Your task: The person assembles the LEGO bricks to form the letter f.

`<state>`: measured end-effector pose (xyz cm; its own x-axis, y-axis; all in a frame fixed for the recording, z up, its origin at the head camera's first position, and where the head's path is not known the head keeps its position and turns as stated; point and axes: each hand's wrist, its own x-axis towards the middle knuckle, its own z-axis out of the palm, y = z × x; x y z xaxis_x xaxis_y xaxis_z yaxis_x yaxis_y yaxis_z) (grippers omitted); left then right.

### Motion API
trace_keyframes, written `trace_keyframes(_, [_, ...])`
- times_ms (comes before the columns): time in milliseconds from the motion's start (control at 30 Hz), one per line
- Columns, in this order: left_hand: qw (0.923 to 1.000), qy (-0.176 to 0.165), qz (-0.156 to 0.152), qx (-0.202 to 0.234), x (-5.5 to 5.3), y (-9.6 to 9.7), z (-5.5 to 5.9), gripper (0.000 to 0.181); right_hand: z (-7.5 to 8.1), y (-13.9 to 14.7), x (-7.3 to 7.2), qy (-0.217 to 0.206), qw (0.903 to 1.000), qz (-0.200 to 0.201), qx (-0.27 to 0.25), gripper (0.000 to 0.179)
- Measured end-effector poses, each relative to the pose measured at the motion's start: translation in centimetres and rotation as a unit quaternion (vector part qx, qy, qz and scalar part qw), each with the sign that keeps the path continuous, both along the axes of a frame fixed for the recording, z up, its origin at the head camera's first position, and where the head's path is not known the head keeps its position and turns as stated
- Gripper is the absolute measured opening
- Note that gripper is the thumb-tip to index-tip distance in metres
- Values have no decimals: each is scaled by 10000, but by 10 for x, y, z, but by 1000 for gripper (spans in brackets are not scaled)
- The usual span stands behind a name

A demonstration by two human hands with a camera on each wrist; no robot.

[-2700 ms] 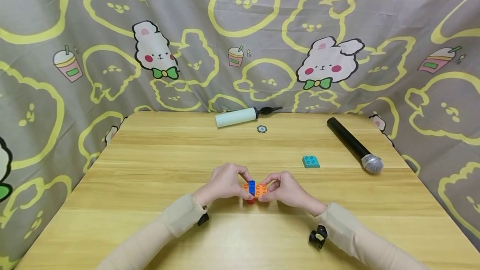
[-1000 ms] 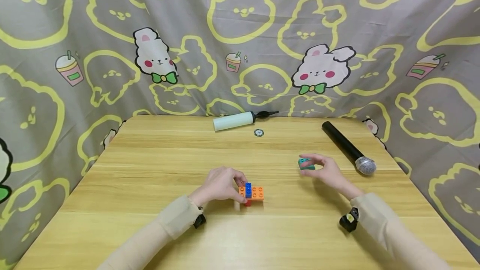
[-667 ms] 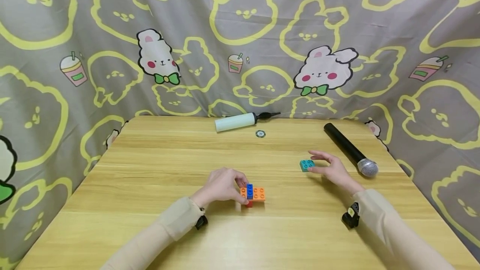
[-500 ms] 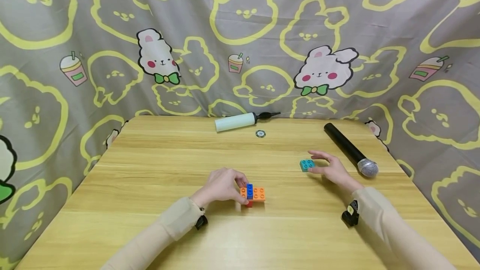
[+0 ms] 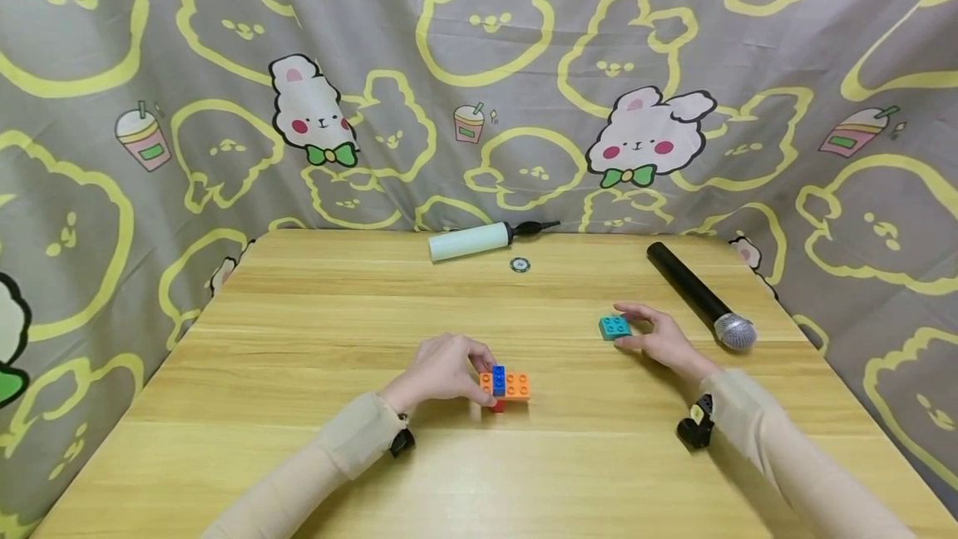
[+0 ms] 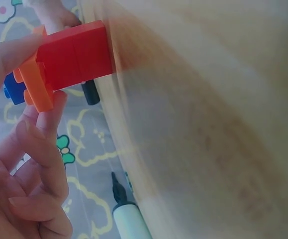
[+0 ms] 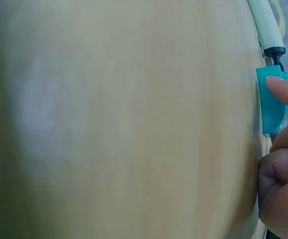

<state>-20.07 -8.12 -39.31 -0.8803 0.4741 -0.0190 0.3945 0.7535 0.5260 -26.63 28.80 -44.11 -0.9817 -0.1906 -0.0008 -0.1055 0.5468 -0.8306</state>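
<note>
My left hand (image 5: 441,368) pinches a small stack of toy building bricks at its left end, near the middle of the table. An orange brick (image 5: 516,387) lies across the stack, with a narrow blue brick (image 5: 498,376) on top. Beneath it is a red brick (image 6: 76,55), its lower end close to the wood in the left wrist view. Farther right, my right hand (image 5: 662,341) holds a teal four-stud brick (image 5: 614,326) between thumb and fingers. The right wrist view shows the thumb against the side of this brick (image 7: 269,99).
A black microphone (image 5: 692,285) with a silver head lies right of the teal brick. Along the back are a pale green hand pump (image 5: 471,241) and a round chip (image 5: 520,264). A patterned curtain (image 5: 404,40) hangs behind the wooden table (image 5: 314,306).
My right hand has let go of the orange brick and gone right to the teal brick, shifting its fingers there. My left hand keeps holding the stack in the same place.
</note>
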Motion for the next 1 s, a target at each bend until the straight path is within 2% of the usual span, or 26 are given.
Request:
trace_keyframes(433, [10000,-50,39,38,-1,-1,-2,34,-1,-4,0,-314,9991,-202,210,53])
trace_keyframes(567, [9999,-69,42,73,-1,-1,-2,34,-1,-5,0,-286,9990,-245,248,49])
trace_keyframes(1000, [9999,-65,49,102,0,-1,-2,33,3,-13,7,-150,9998,-93,46,53])
